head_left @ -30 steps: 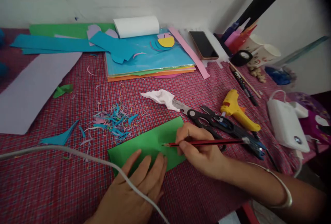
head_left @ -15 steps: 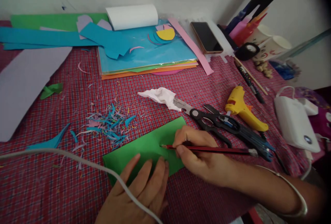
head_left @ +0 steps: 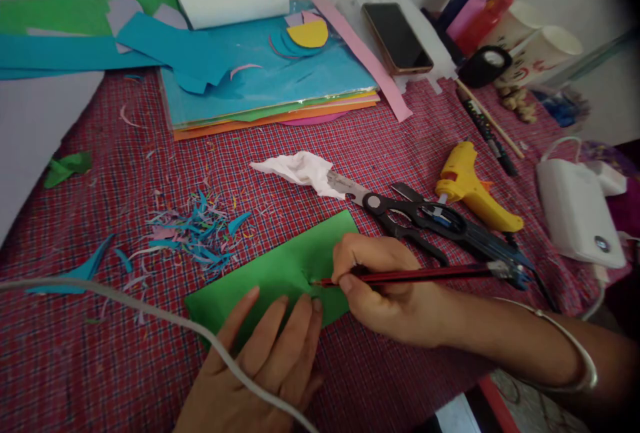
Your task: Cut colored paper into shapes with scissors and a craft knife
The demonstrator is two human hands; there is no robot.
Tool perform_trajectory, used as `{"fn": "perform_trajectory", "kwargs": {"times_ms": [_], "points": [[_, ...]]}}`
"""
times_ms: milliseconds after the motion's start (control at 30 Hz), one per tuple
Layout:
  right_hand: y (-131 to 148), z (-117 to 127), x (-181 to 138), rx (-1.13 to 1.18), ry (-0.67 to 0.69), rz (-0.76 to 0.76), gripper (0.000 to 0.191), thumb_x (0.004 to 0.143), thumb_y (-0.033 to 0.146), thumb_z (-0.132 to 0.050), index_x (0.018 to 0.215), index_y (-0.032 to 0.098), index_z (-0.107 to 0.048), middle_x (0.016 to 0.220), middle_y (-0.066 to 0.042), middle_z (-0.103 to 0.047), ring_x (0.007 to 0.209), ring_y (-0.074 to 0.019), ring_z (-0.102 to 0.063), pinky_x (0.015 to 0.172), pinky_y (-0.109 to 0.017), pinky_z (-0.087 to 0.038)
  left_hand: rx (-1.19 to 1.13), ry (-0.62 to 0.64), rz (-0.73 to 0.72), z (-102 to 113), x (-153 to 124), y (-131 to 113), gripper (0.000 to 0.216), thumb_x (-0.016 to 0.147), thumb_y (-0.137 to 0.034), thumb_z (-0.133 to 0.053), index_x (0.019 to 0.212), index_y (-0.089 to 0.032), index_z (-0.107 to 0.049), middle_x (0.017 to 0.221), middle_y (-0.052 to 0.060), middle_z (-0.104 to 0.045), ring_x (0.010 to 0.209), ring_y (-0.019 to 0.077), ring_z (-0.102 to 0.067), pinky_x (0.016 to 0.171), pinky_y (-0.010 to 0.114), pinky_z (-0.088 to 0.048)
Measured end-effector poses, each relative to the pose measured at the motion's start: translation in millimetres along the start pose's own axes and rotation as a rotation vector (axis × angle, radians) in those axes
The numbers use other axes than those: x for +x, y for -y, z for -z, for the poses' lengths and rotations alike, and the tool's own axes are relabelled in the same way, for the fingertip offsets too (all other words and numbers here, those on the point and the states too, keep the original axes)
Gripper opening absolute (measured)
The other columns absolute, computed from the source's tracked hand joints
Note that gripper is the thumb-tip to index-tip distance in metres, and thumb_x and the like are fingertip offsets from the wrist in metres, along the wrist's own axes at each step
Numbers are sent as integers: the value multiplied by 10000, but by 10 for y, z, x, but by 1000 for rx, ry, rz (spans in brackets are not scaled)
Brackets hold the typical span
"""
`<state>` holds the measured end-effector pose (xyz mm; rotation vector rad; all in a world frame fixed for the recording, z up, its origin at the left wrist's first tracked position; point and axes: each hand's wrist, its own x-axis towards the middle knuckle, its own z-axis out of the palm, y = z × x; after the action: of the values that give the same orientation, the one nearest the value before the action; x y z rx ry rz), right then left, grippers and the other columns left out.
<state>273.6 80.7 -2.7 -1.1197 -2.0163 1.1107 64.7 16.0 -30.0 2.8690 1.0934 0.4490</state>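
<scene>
A green sheet of paper (head_left: pixel 270 256) lies on the checked cloth in front of me. My left hand (head_left: pixel 265 353) rests flat on its lower left part, fingers stretched out. A red and black pencil (head_left: pixel 425 275) is pinched in my right hand (head_left: pixel 385 286), its tip touching the green paper just beyond my left fingertips. A faint drawn line shows near the tip. Beyond the right hand lie black-handled scissors (head_left: pixel 400 209), their blades partly under a crumpled white tissue (head_left: pixel 303 171).
Paper scraps (head_left: pixel 200 233) are heaped at left. A white cable (head_left: pixel 165 316) crosses over my left hand. A yellow glue gun (head_left: pixel 473 186) and white power bank (head_left: pixel 577 213) lie right. Behind are a pack of coloured paper (head_left: pixel 220 103) and a phone (head_left: pixel 397 38).
The view has shifted, so the things on the table sit higher in the picture. A faint line now shows beside the pencil tip. Both hands keep their hold.
</scene>
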Motion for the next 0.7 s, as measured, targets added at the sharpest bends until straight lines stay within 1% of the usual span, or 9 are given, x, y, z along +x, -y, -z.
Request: {"fn": "perform_trajectory", "kwargs": {"times_ms": [100,300,467,567,700], "points": [[-9,2,-3,1,13,38,127,788,113,-428,690,192,-449,598,52,-478,512,-68,-444,488,-202,-328,-40,-54,46,-2,2,-20,332,899,-347,-504,1168,-191,-620,1103,-1,-659,1043,184,-519,1177,419,-146],[-15,3,-2,5,24,69,139,794,119,-423,676,192,-436,616,42,-496,532,-73,-446,499,-215,-323,-37,19,49,17,-5,-37,355,913,-344,-482,1198,-167,-596,1149,13,-653,1062,178,-512,1176,405,-134],[-12,10,-6,21,52,54,140,788,125,-417,668,197,-424,601,40,-501,517,-76,-440,482,-220,-318,-55,7,33,17,-25,-42,319,907,-335,-490,1172,-205,-611,1188,6,-639,1090,172,-515,1167,406,-163],[-13,10,-19,37,63,49,143,791,129,-414,665,197,-421,592,42,-489,512,-76,-434,477,-220,-313,-57,11,34,13,-21,-27,309,897,-352,-504,1153,-224,-620,1176,-2,-640,1074,176,-519,1164,420,-166],[-8,7,-23,47,68,49,146,780,129,-419,649,192,-420,582,41,-474,511,-76,-424,474,-222,-299,-51,4,6,23,8,13,303,903,-345,-485,1136,-210,-626,1140,-5,-650,1031,171,-521,1172,422,-144]]}}
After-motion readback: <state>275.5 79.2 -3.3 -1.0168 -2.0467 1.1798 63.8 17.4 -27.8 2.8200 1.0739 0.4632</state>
